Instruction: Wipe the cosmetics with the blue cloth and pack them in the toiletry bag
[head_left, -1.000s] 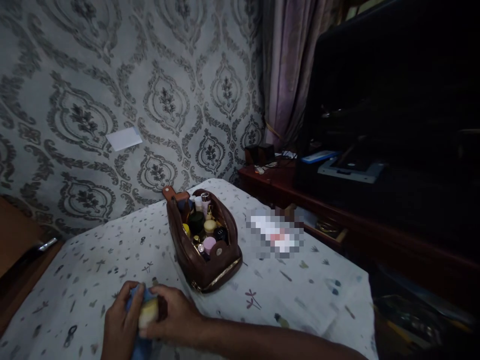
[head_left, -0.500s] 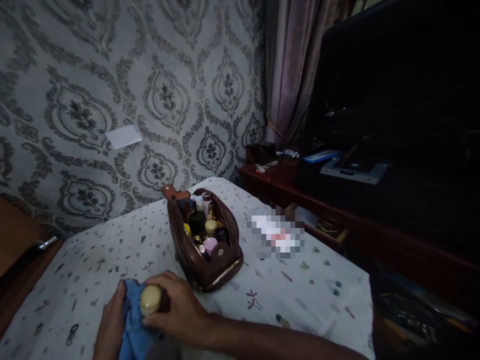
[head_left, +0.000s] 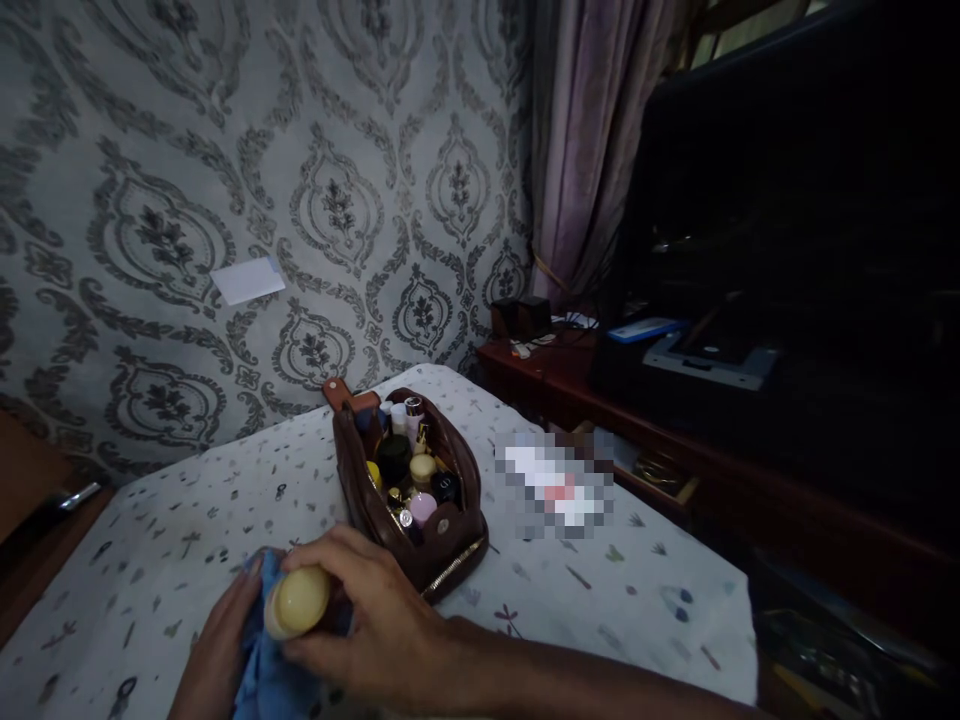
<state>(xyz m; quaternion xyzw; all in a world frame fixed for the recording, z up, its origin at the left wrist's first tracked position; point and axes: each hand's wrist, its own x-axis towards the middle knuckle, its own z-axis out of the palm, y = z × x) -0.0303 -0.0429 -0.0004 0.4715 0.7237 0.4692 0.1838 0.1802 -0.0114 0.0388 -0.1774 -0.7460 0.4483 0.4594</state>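
Observation:
My right hand (head_left: 375,625) is closed round a small jar with a cream-yellow lid (head_left: 298,602), low in the view. Beneath the jar, my left hand (head_left: 217,655) holds a blue cloth (head_left: 270,675) bunched against it. Just beyond both hands stands an open brown leather toiletry bag (head_left: 442,540) with a gold zip, packed with several small bottles and jars. All of this rests on a table under a white cloth with small printed motifs (head_left: 180,520).
A patterned grey wall with a white plate (head_left: 247,279) rises behind the table. To the right is a dark red wooden sideboard (head_left: 570,385) with a large black screen (head_left: 795,230) and small devices. A curtain (head_left: 585,150) hangs in the corner. A blurred flat item (head_left: 559,485) lies right of the bag.
The jar has turned in my right hand so its round lid faces the camera, and both hands have lifted slightly toward the bag. The bag has not moved.

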